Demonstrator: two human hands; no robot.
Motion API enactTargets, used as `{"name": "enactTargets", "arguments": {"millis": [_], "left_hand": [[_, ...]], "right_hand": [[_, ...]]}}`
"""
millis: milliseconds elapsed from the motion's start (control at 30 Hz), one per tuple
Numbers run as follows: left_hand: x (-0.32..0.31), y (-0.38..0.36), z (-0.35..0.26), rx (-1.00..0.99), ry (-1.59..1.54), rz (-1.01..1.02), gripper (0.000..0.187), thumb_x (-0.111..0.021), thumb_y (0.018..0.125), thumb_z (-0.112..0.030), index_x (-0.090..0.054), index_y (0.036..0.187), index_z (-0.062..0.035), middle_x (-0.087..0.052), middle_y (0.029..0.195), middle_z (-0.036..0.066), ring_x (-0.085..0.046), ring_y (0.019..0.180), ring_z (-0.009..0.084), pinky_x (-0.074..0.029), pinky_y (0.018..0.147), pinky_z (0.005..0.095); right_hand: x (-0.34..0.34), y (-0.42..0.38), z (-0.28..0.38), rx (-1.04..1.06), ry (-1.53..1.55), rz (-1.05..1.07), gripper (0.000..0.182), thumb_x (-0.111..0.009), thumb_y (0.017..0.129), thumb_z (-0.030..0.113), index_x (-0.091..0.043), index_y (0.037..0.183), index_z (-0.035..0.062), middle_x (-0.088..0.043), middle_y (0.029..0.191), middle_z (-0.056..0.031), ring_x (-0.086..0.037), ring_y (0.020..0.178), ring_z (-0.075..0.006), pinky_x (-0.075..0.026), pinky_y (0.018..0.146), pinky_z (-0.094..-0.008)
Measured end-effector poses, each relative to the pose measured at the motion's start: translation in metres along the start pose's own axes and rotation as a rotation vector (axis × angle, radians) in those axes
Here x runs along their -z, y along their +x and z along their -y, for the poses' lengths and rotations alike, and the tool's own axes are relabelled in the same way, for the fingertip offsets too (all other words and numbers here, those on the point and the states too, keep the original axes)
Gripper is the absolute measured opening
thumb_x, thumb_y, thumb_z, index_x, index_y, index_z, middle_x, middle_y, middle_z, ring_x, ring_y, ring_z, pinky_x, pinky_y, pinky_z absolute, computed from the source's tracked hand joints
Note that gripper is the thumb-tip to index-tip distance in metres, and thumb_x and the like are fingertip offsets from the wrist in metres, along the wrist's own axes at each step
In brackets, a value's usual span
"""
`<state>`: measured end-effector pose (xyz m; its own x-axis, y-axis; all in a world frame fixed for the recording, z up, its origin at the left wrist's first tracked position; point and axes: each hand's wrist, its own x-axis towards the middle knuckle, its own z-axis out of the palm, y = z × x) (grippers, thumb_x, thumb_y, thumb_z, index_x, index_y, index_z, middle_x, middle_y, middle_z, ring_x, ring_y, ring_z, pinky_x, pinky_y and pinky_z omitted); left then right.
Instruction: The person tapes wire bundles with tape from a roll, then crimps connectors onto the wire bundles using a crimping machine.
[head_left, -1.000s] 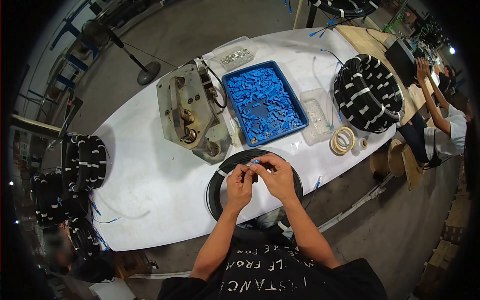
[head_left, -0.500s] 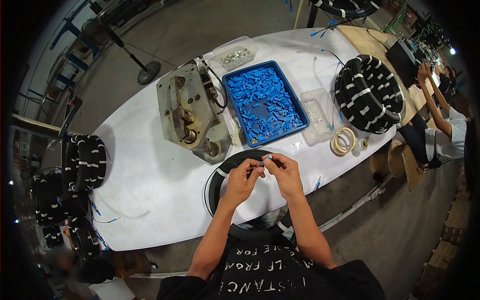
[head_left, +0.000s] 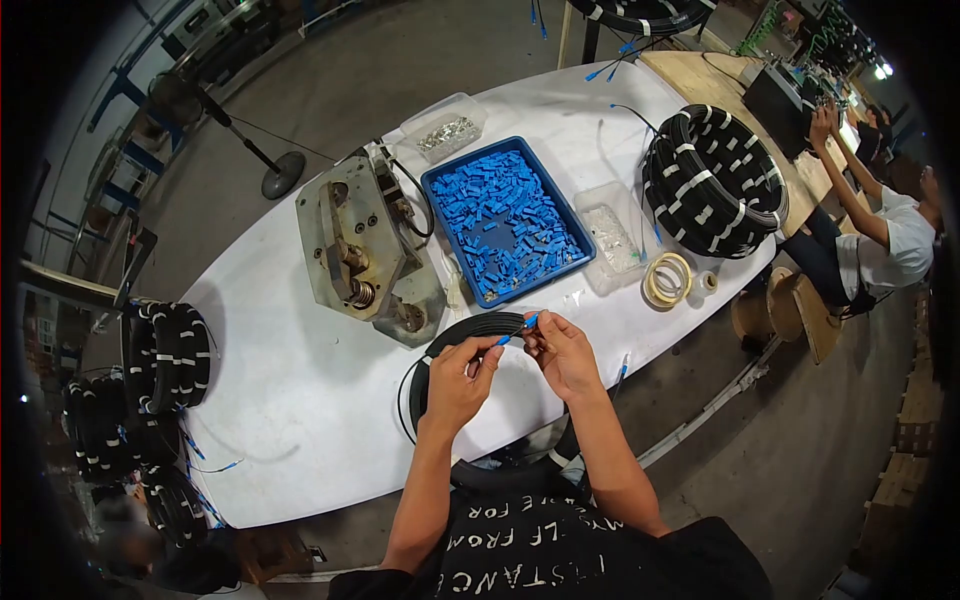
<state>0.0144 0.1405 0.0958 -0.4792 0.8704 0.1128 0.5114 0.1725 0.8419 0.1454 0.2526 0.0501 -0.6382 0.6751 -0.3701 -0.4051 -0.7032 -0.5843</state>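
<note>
Near the table's front edge, my left hand (head_left: 460, 378) pinches a small blue connector (head_left: 504, 340) on a thin black cable. Just to its right, my right hand (head_left: 562, 358) has its fingertips closed on a second blue connector (head_left: 531, 321). The two connectors are close together but apart. Beneath both hands lies a coil of black cable (head_left: 422, 385), partly over the table edge. Beyond them stands a blue tray (head_left: 512, 294) of many small blue parts. A metal press (head_left: 365, 240) is to the tray's left.
Clear boxes of small parts (head_left: 447, 132) (head_left: 612, 240) flank the tray. Tape rolls (head_left: 667, 280) and a banded cable coil (head_left: 712, 180) are at the right. More coils (head_left: 172, 355) hang at the left. A person (head_left: 890, 235) sits at the far right.
My hands have moved slightly apart, and a blue connector now shows at my left fingertips. The camera view has shifted, moving the table items left. The far-right person's arms have shifted in view.
</note>
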Motion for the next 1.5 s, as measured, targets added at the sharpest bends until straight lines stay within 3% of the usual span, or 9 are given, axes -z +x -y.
{"name": "enactTargets", "arguments": {"millis": [200,267,467,700,867,1067,1167,1500], "left_hand": [[-0.020,-0.001,-0.006,-0.137,-0.045,-0.152,0.012,-0.072,0.086,-0.012,-0.073,0.095,-0.0038,-0.063,0.061,0.005,-0.050,0.052,0.0088,-0.040,0.049,0.0243],[-0.024,-0.001,-0.007,-0.131,-0.097,-0.206,0.012,-0.072,0.087,-0.012,-0.074,0.095,-0.0038,-0.055,0.054,0.001,-0.042,0.047,0.0045,-0.032,0.044,0.0235],[-0.023,0.000,-0.014,-0.056,-0.079,-0.159,0.013,-0.072,0.087,-0.013,-0.074,0.096,-0.0029,-0.043,0.050,-0.006,-0.032,0.046,0.0000,-0.023,0.042,0.0230],[-0.027,0.000,-0.009,-0.106,-0.088,-0.192,0.013,-0.073,0.087,-0.013,-0.074,0.094,-0.0016,-0.044,0.050,-0.008,-0.033,0.047,-0.0004,-0.023,0.042,0.0216],[-0.021,0.000,-0.016,0.028,-0.088,-0.131,0.017,-0.074,0.086,-0.010,-0.071,0.098,0.0023,-0.053,0.060,-0.006,-0.036,0.052,-0.0014,-0.028,0.045,0.0179],[-0.020,-0.003,-0.022,0.031,-0.170,-0.140,0.017,-0.073,0.086,-0.009,-0.071,0.097,0.0036,-0.047,0.059,-0.009,-0.033,0.053,-0.0019,-0.024,0.045,0.0181],[-0.022,-0.005,-0.025,0.066,-0.179,-0.146,0.016,-0.073,0.086,-0.009,-0.072,0.097,0.0031,-0.046,0.056,-0.009,-0.032,0.052,-0.0018,-0.022,0.045,0.0187],[-0.026,-0.005,-0.023,-0.021,-0.080,-0.181,0.015,-0.076,0.084,-0.014,-0.075,0.094,-0.0030,-0.044,0.052,-0.008,-0.032,0.048,-0.0009,-0.022,0.043,0.0208]], "right_hand": [[-0.005,-0.003,-0.009,-0.089,0.149,-0.010,0.026,-0.062,0.097,0.028,-0.065,0.099,0.0020,-0.061,0.080,-0.0025,-0.055,0.069,-0.0099,-0.047,0.066,-0.0239],[-0.003,-0.003,-0.014,-0.083,0.222,0.017,0.025,-0.061,0.097,0.027,-0.064,0.100,0.0023,-0.061,0.081,-0.0022,-0.055,0.070,-0.0100,-0.047,0.067,-0.0243],[-0.002,-0.006,-0.017,-0.069,0.279,0.051,0.024,-0.058,0.099,0.025,-0.063,0.102,0.0018,-0.060,0.083,-0.0029,-0.056,0.074,-0.0111,-0.049,0.072,-0.0263],[0.005,-0.003,-0.027,-0.039,0.336,0.094,0.026,-0.057,0.099,0.027,-0.062,0.103,0.0025,-0.061,0.085,-0.0044,-0.057,0.077,-0.0125,-0.050,0.077,-0.0284],[0.007,-0.003,-0.033,-0.070,0.448,0.054,0.027,-0.057,0.099,0.029,-0.063,0.102,0.0030,-0.062,0.086,-0.0060,-0.059,0.079,-0.0154,-0.051,0.079,-0.0317],[0.004,-0.006,-0.035,-0.068,0.463,0.053,0.026,-0.056,0.099,0.028,-0.064,0.101,0.0034,-0.062,0.086,-0.0060,-0.058,0.079,-0.0164,-0.051,0.081,-0.0338],[0.008,-0.007,-0.037,-0.069,0.491,0.109,0.027,-0.058,0.098,0.028,-0.064,0.102,0.0019,-0.063,0.090,-0.0060,-0.058,0.083,-0.0157,-0.051,0.080,-0.0286],[0.008,-0.009,-0.041,0.021,0.483,0.074,0.027,-0.060,0.097,0.028,-0.065,0.101,0.0012,-0.063,0.090,-0.0059,-0.057,0.081,-0.0157,-0.051,0.079,-0.0287]]}}
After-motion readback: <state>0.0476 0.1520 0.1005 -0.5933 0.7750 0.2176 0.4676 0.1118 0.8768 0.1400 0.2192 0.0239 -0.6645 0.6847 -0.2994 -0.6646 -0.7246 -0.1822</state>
